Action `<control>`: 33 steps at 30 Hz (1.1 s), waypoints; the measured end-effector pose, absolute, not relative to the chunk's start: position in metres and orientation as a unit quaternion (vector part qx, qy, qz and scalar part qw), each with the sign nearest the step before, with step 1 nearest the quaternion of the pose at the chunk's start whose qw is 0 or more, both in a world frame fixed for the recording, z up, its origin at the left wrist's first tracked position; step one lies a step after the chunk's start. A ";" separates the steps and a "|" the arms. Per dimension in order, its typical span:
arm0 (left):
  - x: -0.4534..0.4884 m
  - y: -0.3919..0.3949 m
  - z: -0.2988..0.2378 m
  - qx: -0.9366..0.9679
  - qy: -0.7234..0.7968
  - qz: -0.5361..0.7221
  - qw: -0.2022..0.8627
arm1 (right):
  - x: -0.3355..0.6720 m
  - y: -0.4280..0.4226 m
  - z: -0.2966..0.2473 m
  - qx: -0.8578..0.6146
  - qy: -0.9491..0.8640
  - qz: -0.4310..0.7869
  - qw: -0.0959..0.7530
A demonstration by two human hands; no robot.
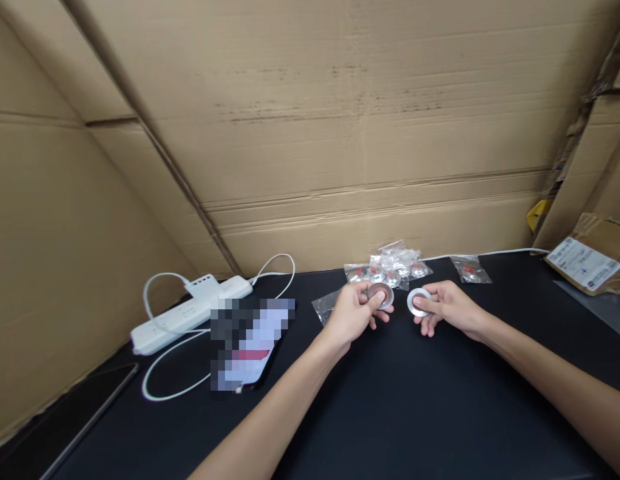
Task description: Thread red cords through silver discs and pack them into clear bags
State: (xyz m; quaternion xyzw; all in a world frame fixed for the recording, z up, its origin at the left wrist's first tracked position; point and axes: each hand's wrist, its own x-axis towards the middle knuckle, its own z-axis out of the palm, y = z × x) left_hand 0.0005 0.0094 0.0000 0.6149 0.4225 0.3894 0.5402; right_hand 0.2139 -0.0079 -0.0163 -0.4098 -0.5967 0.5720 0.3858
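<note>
My left hand is closed on a round silver-rimmed disc with a brownish middle, the thumb pressed on its face. My right hand pinches a round silver ring-shaped piece, its thumb lying across the centre. The two pieces are held side by side above the black table, a small gap apart. Just behind them lie several clear plastic bags holding shiny round pieces with red marks. One flat clear bag lies by my left hand, partly hidden by it. Another bagged round piece lies beyond my right hand.
At left are a white power strip with looping white cables and a pixelated phone. A dark flat panel lies at the front left. A cardboard package with a white label sits at right. Cardboard walls enclose the black table.
</note>
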 end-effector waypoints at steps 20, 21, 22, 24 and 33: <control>0.007 0.004 -0.001 0.611 0.402 0.350 0.585 | 0.208 -0.010 -0.016 -0.402 -0.592 0.546 0.436; 0.007 0.002 0.000 0.605 0.394 0.345 0.600 | 0.207 -0.008 -0.018 -0.399 -0.598 0.539 0.439; 0.008 0.000 0.001 0.601 0.383 0.336 0.616 | 0.207 -0.007 -0.021 -0.397 -0.607 0.530 0.441; 0.010 -0.005 0.004 0.600 0.356 0.316 0.643 | 0.207 -0.005 -0.026 -0.400 -0.628 0.501 0.440; 0.014 -0.014 0.004 0.589 0.273 0.314 0.693 | 0.209 -0.005 -0.025 -0.417 -0.670 0.440 0.428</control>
